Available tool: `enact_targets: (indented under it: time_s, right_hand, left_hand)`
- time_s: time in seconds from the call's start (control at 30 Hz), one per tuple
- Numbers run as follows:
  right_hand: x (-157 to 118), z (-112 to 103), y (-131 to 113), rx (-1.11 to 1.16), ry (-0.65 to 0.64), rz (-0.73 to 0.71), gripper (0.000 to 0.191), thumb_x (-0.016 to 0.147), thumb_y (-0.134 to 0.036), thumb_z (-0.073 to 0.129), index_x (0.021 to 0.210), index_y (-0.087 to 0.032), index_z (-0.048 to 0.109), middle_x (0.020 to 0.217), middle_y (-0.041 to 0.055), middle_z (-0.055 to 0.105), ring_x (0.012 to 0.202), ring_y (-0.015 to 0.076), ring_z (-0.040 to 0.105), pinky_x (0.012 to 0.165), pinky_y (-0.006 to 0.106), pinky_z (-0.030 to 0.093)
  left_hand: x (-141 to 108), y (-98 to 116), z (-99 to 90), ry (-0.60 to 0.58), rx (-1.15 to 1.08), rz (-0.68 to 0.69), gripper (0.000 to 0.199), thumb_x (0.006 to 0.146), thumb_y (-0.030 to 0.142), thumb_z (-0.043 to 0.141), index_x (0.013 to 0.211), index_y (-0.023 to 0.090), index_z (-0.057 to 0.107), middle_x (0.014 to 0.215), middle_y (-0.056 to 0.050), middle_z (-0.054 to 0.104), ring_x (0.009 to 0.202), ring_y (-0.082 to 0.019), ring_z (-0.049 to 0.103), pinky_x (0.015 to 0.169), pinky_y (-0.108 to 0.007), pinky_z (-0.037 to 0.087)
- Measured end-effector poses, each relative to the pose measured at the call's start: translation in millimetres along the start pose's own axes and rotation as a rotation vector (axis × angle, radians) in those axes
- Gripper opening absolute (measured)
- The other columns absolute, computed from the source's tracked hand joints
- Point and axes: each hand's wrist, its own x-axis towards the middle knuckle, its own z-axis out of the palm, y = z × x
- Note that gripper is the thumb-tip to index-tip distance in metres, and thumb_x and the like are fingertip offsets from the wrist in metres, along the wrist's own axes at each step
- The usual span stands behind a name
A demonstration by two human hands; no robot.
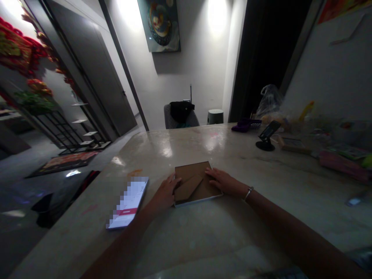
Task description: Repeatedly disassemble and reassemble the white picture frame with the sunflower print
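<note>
A flat brown board with a thin pale edge, like the back of a picture frame [209, 188], lies on the marble table in front of me. A brown angled flap [188, 188] rests on its left part. My left hand [168, 190] is at the board's left edge, its fingertips over the edge and near the flap. At the right side, my right hand [222, 181] lies on the board with its fingers spread; a silver bracelet is on that wrist. Neither hand has lifted anything off the table.
Left of the board lies a phone or tablet [128, 205] with a lit screen. A black phone stand [266, 139], a purple item [245, 124], a small frame [293, 144] and a pink item [343, 164] sit to the right. A chair [169, 116] stands beyond the table.
</note>
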Motion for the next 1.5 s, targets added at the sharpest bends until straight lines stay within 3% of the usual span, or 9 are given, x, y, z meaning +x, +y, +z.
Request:
enact_targets:
  time_s: [0.13,0.3,0.57,0.9,1.13,1.27,1.5]
  right_hand:
    - [0.7,2.1,-2.5,-0.049,0.074,0.015,0.042,0.086,-0.025,0.039,0.127,-0.017,0.041,0.136,0.0086,0.038,0.126,0.0235,0.030,0.103,0.040,0.027]
    - [0.9,3.2,-0.8,0.008,0.124,0.005,0.042,0.086,-0.026,0.039,0.126,-0.016,0.041,0.133,0.0094,0.042,0.122,0.0214,0.037,0.102,0.040,0.030]
    - [0.0,4.4,-2.9,0.126,0.136,0.012,0.041,0.085,-0.026,0.037,0.125,-0.015,0.043,0.134,0.0103,0.040,0.120,0.0200,0.041,0.101,0.039,0.032]
    - [2.3,5.2,-4.4,0.171,0.209,-0.003,0.042,0.082,-0.020,0.042,0.124,-0.018,0.043,0.130,0.0100,0.045,0.118,0.0197,0.044,0.100,0.038,0.035]
    - [2.7,10.3,-3.3,0.161,0.233,0.006,0.043,0.081,-0.025,0.046,0.124,-0.018,0.044,0.133,0.0107,0.041,0.120,0.0209,0.041,0.100,0.040,0.033]
    - [2.3,12.1,-4.0,0.148,0.213,0.001,0.043,0.082,-0.027,0.046,0.124,-0.019,0.044,0.134,0.0110,0.040,0.121,0.0215,0.039,0.100,0.042,0.032]
    - [2.0,13.6,-1.3,0.116,0.212,0.002,0.039,0.082,-0.028,0.046,0.120,-0.021,0.048,0.131,0.0101,0.043,0.119,0.0224,0.042,0.099,0.043,0.034]
  left_hand:
    - [4.0,-1.5,5.0,0.112,-0.034,-0.047,0.042,0.076,0.015,0.043,0.117,0.012,0.047,0.128,-0.014,0.044,0.120,-0.022,0.039,0.099,-0.039,0.032]
    - [6.0,5.1,0.8,0.136,-0.065,-0.047,0.033,0.080,0.024,0.041,0.110,0.014,0.054,0.118,-0.011,0.054,0.110,-0.021,0.048,0.096,-0.038,0.035]
    - [4.9,6.9,-2.6,0.135,-0.124,-0.076,0.034,0.078,0.024,0.043,0.109,0.015,0.056,0.117,-0.010,0.056,0.108,-0.021,0.050,0.096,-0.037,0.036]
    - [7.0,4.7,1.7,0.216,-0.395,-0.181,0.037,0.076,0.022,0.045,0.112,0.017,0.053,0.126,-0.009,0.049,0.112,-0.019,0.048,0.096,-0.037,0.037]
    - [6.5,14.3,-0.4,0.252,-0.594,-0.225,0.042,0.074,0.027,0.048,0.115,0.018,0.049,0.122,-0.008,0.052,0.098,-0.017,0.057,0.088,-0.035,0.043]
    - [6.8,11.6,2.2,0.247,-0.596,-0.228,0.039,0.075,0.028,0.048,0.112,0.018,0.052,0.124,-0.008,0.049,0.106,-0.019,0.053,0.090,-0.035,0.042]
    - [9.0,9.1,4.1,0.222,-0.412,-0.213,0.028,0.074,0.019,0.047,0.100,0.018,0.059,0.117,-0.007,0.055,0.111,-0.019,0.048,0.096,-0.038,0.035]
